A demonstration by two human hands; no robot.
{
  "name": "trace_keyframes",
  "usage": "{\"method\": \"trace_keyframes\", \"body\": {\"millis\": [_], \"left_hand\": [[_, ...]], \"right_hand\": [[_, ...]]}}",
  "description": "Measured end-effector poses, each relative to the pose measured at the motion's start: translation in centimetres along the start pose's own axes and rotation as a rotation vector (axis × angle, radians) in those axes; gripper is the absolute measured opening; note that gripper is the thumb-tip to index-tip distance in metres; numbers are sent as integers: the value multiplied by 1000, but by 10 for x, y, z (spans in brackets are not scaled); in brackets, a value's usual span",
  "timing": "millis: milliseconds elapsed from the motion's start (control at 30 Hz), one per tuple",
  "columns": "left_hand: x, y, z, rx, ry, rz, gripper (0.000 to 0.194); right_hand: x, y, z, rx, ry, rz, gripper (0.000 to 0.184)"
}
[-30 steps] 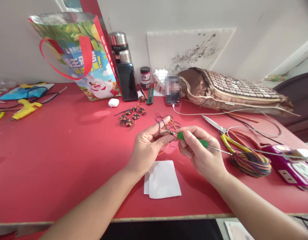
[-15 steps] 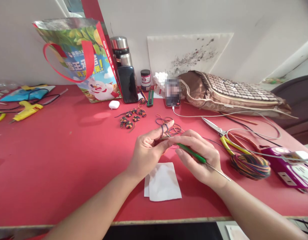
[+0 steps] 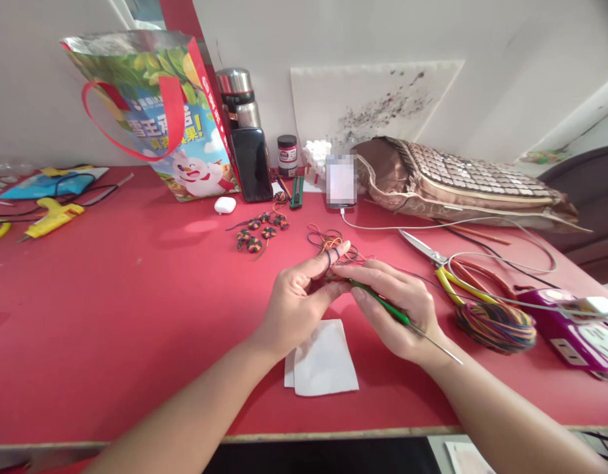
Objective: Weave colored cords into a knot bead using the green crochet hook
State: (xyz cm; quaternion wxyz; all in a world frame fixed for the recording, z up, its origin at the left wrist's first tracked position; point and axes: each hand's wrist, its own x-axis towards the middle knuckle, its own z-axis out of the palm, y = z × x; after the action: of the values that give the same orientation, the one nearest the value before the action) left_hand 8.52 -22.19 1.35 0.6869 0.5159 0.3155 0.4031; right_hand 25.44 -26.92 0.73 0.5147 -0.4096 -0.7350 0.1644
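My right hand [image 3: 400, 303] is closed in a pen-like grip round a green-handled crochet hook [image 3: 390, 309], whose bare metal end points back over the wrist. The hook's tip is hidden among my fingers. Dark yarn [image 3: 332, 258] loops round the raised index finger of my left hand [image 3: 301, 296]. Its thumb and other fingers pinch the yarn work close to the hook; the piece itself is mostly covered. Just beyond the fingertips lies a loose tangle of multicoloured yarn [image 3: 333, 238]. A white folded tissue [image 3: 326, 362] rests on the table below my hands.
Small crocheted pieces [image 3: 254, 245] lie beyond my left hand. Scissors [image 3: 435, 257], a yarn skein [image 3: 496, 327] and a purple power socket [image 3: 568, 329] are on the right. A phone [image 3: 341, 184], a cushion [image 3: 462, 184] and a shopping bag [image 3: 155, 118] stand behind; a glue gun [image 3: 54, 217] lies left.
Both hands have shifted slightly to the right. My right fingers have closed in nearer the left fingertips, and the hook has slid a little with them. The phone's screen now looks brighter.
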Motion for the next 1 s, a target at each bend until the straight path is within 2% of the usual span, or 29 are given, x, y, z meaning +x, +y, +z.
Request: {"method": "trace_keyframes", "body": {"millis": [267,433,533,667,800,833,933,1000], "left_hand": [[2,-1,-4,29,-42,37,51],[-1,1,-5,-39,-79,34,47],[1,-1,-4,-69,-68,22,41],[4,-3,-3,-83,-38,4,45],[5,0,-4,-61,-8,-11,25],[5,1,-3,-70,0,-17,26],[5,1,-3,-137,35,-40,51],[5,0,-3,-163,71,-52,60]], "right_hand": [[-1,3,-1,-2,-17,2,33],[1,1,-1,-20,0,11,34],[2,0,-1,-20,20,-15,32],[3,-2,-2,2,8,-10,37],[2,-3,-1,31,34,-6,36],[1,-2,0,34,61,0,35],[-3,0,4,47,144,50,30],[-7,2,7,79,159,115,28]]}}
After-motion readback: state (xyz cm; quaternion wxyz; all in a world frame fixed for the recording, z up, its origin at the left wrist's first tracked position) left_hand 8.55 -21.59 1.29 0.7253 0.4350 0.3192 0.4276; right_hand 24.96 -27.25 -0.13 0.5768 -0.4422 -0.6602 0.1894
